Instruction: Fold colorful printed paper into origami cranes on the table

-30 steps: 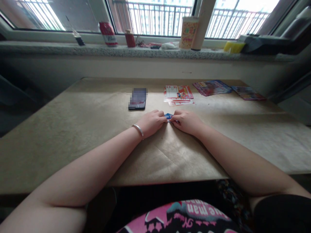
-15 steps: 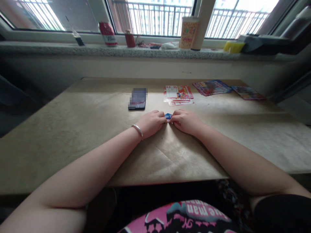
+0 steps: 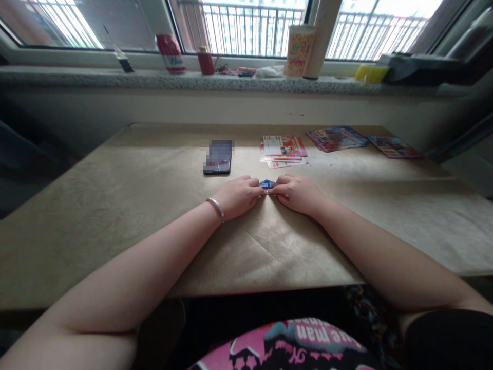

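Note:
A small folded piece of blue printed paper (image 3: 267,184) lies on the table between my hands, its pointed top facing away from me. My left hand (image 3: 239,196), with a silver bangle at the wrist, has its fingers closed on the paper's left side. From the right, my right hand (image 3: 298,193) pinches the other side, the thumbs almost meeting at the near edge. My fingers hide both ends of the paper. Just beyond it are several red and white printed sheets (image 3: 283,146) in a loose stack.
A dark phone (image 3: 219,156) lies beyond my left hand. Colourful printed sheets (image 3: 337,139) and another printed stack (image 3: 393,147) are at the back right. On the windowsill stand a red can (image 3: 170,53), a red bottle (image 3: 205,61) and a patterned cup (image 3: 299,51).
My thumbs and fingers have shifted slightly outward along the paper's near edge, and a bit more of its blue face shows. Everything else stays in place.

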### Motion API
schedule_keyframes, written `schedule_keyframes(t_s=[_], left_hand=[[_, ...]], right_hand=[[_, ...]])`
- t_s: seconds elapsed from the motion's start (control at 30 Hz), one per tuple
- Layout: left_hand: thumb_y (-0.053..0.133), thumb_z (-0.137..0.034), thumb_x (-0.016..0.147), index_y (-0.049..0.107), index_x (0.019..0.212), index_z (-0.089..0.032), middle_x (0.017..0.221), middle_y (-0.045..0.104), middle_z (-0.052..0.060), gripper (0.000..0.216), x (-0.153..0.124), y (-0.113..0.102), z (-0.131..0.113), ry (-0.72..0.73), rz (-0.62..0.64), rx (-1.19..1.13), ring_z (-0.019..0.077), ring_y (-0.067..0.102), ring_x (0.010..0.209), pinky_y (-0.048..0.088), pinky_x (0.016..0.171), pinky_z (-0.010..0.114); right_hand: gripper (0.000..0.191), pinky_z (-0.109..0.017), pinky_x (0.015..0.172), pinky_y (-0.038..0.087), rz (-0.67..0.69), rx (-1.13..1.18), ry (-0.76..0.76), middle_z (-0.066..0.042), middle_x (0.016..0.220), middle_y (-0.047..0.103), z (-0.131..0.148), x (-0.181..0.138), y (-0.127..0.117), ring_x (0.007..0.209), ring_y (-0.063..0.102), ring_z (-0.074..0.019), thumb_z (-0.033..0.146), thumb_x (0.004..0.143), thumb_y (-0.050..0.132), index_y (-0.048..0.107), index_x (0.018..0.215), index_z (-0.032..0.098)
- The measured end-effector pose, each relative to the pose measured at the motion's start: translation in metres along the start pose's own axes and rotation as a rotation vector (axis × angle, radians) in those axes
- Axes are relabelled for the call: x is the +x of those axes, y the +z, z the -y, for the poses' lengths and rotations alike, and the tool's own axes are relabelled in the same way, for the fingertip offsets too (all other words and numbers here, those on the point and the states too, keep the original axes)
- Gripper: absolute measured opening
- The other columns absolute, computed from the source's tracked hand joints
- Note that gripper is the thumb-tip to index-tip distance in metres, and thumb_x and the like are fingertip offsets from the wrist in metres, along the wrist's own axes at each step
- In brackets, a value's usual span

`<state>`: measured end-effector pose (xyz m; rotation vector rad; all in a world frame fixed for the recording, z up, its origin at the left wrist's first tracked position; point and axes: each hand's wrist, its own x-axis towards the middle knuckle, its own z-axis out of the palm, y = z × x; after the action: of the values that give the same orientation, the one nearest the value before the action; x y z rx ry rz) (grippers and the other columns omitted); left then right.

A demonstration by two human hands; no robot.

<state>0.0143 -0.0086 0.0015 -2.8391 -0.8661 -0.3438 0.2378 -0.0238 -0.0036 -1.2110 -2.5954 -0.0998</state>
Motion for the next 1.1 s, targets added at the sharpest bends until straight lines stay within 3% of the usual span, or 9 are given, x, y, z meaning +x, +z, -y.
schedule_keyframes(t_s=[0.2,0.47,0.9,1.1], left_hand=[[0.045,-0.018,0.093,0.068,0.114,-0.024,0.091,0.064,0.005,0.031,-0.001,-0.002,0.0,0.022,0.014,-0.011,0.0175,0.057,0.083,0.047,0.075,0.029],[0.046,-0.017,0.092,0.07,0.102,-0.018,0.096,0.062,0.01,0.026,0.003,-0.002,-0.004,0.004,0.073,0.05,0.0201,0.055,0.089,0.048,0.078,0.032],[0.05,-0.013,0.087,0.068,0.115,-0.023,0.098,0.064,0.006,0.035,-0.004,-0.008,0.0,-0.017,0.114,-0.031,0.0181,0.059,0.091,0.049,0.083,0.031],[0.049,-0.016,0.088,0.073,0.106,-0.02,0.094,0.064,0.008,0.031,-0.003,-0.013,-0.006,-0.064,0.142,0.007,0.0201,0.059,0.09,0.049,0.08,0.032]], right_hand=[[0.029,-0.028,0.072,0.04,0.006,0.014,-0.005,-0.005,0.097,0.069,-0.002,0.0,0.0,0.089,0.059,-0.018,0.024,0.09,0.051,0.075,0.105,0.029],[0.027,-0.027,0.068,0.038,-0.035,-0.002,-0.019,-0.003,0.095,0.069,-0.001,0.0,0.0,0.087,0.06,-0.0171,0.023,0.088,0.052,0.075,0.101,0.03],[0.026,-0.028,0.068,0.04,0.012,0.027,0.027,-0.001,0.095,0.07,-0.005,-0.001,-0.005,0.085,0.062,-0.0166,0.021,0.085,0.054,0.077,0.094,0.031],[0.025,-0.029,0.069,0.041,0.008,0.033,0.053,-0.002,0.094,0.07,-0.003,0.001,-0.004,0.088,0.063,-0.0183,0.021,0.083,0.055,0.077,0.091,0.029]])
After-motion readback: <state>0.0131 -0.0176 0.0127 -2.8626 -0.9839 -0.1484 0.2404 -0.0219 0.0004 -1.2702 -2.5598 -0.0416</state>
